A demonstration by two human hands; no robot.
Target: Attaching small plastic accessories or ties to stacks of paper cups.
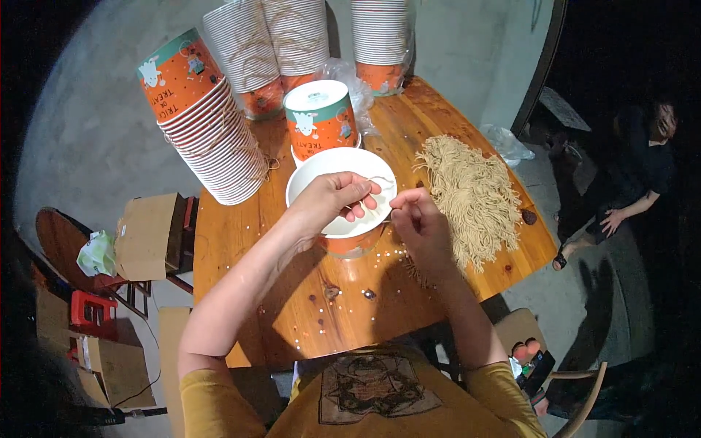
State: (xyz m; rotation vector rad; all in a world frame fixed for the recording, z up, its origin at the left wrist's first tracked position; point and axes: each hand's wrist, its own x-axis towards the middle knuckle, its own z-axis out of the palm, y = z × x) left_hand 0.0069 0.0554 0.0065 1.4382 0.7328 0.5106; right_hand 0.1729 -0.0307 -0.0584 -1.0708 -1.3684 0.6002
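Note:
An orange paper bucket (352,246) with a white inside stands upright on the table in front of me. My left hand (336,199) is over its opening, thumb and fingers pinched on a thin pale cord (380,180) that curves toward the right side of the rim. At that right rim, my right hand (422,225) is closed with thumb and forefinger together; what is between them is too small to make out. Right of the bucket lies a big pile of beige cords (471,201).
Behind is an upturned bucket (320,120). Tall stacks of buckets stand at the left (212,139) and back (380,36) of the wooden table (292,306). Small white dots are scattered there. Cardboard boxes (146,233) are at left; another person (635,168) sits at far right.

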